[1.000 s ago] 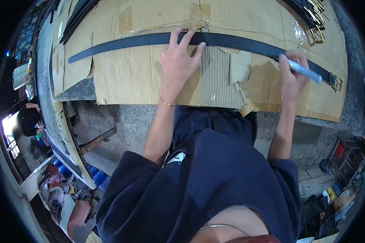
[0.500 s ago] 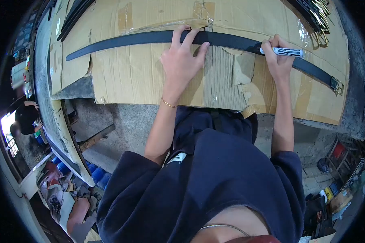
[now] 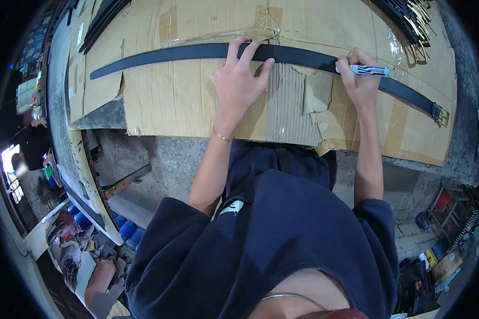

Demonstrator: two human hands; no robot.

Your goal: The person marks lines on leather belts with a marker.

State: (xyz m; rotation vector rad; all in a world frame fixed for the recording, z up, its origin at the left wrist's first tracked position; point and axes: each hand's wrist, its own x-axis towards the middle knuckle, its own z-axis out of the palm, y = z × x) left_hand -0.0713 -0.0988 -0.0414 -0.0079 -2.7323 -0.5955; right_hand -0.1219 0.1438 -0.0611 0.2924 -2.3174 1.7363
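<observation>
A long dark belt lies in a gentle arc across the cardboard, its metal buckle at the right end. My left hand rests on the belt's middle with its fingers spread, fingertips over the upper edge and thumb near the lower edge. In my right hand is a white marker with dark stripes, held in closed fingers at the belt's right part. The marker's tip is hidden by the fingers.
Several belts with metal buckles lie at the upper right, and dark strips at the upper left. Another person is at the far left. Blue containers and scraps sit at the lower left.
My right hand has moved a little to the left along the belt with the marker. My left hand stays in place on the belt. The person at far left has shifted.
</observation>
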